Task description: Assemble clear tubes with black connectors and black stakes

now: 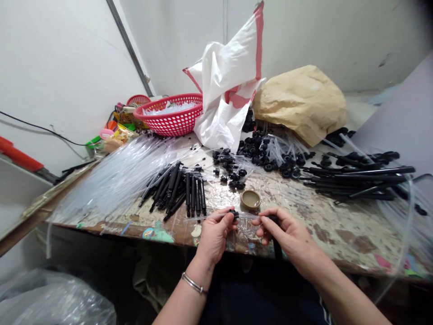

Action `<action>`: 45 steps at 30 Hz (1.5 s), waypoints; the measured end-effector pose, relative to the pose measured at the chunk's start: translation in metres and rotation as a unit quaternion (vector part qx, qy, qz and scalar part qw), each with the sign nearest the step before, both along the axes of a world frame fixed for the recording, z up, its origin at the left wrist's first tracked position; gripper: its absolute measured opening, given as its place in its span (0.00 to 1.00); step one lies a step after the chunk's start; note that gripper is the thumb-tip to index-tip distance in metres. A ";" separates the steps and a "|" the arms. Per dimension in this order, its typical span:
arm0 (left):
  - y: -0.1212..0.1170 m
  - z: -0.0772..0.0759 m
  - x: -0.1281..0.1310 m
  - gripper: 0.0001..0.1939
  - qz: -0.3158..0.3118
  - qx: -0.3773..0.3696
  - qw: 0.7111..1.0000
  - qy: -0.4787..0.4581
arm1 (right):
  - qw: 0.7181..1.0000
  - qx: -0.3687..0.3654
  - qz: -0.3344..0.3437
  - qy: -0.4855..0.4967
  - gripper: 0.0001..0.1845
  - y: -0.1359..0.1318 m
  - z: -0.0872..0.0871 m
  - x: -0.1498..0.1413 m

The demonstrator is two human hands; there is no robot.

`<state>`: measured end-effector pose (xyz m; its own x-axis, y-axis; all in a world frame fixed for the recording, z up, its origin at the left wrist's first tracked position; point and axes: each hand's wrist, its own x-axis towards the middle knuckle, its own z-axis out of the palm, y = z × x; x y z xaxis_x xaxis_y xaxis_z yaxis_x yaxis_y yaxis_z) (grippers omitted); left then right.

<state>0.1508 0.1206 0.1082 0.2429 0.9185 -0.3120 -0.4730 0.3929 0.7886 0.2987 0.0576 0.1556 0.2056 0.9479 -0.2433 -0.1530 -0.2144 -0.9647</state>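
Observation:
At the table's front edge, my left hand (217, 232) pinches a small black plastic fitting (233, 214) between thumb and fingers. A thin clear tube (248, 215) runs from the fitting to my right hand (282, 230), whose thumb and forefinger are closed on it. Something dark and long hangs below my right palm, partly hidden by the fingers. Just behind the hands stands a small round bowl (251, 199) with liquid-looking contents. Left of my left hand lie several black plastic tubes (195, 194) in a row.
A large bundle of clear tubes (111, 176) covers the left. Behind are a red basket (169, 122), a white sack (226, 85) and brown paper (301, 99). Black fittings (253, 149) are heaped mid-table; long black tubes (365, 180) lie right. The table edge (135, 232) is near.

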 end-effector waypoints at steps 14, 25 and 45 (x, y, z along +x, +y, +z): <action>0.001 -0.003 -0.002 0.13 -0.011 -0.008 1.000 -0.014 | 0.999 -0.032 0.019 0.000 0.17 0.005 -0.006 0.002; 0.001 -0.003 -0.003 0.13 -0.015 -0.011 1.000 -0.017 | 0.999 -0.022 0.024 -0.017 0.16 0.005 -0.004 0.002; 0.002 -0.003 -0.005 0.16 -0.019 -0.019 0.999 -0.041 | 0.987 0.007 0.033 -0.157 0.13 0.019 -0.010 -0.011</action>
<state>0.1456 0.1229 0.1050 0.3033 0.8960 -0.3244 -0.5193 0.4408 0.7321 0.2877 0.0766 0.1459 0.2061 0.9646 -0.1643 0.1676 -0.2002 -0.9653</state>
